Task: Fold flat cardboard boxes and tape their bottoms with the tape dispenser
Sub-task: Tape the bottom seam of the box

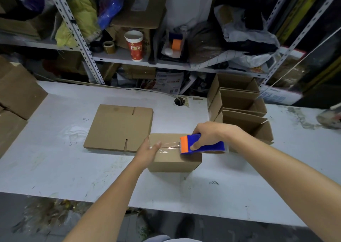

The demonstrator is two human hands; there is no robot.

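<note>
Just below the frame's centre, a folded cardboard box (173, 158) sits bottom-up on the white table (73, 177), a strip of clear tape (168, 147) running along its seam. The right hand (208, 134) grasps the blue and orange tape dispenser (201, 146) at the strip's right end. The left hand (148, 150) lies flat, fingers straight, pressing the tape's left end. A flat cardboard blank (118, 127) lies just left; open boxes (239, 108) stand right of centre.

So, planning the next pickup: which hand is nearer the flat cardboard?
Left. The left hand rests on the box beside a corner of the flat cardboard; the right hand grips the dispenser, farther right.
</note>
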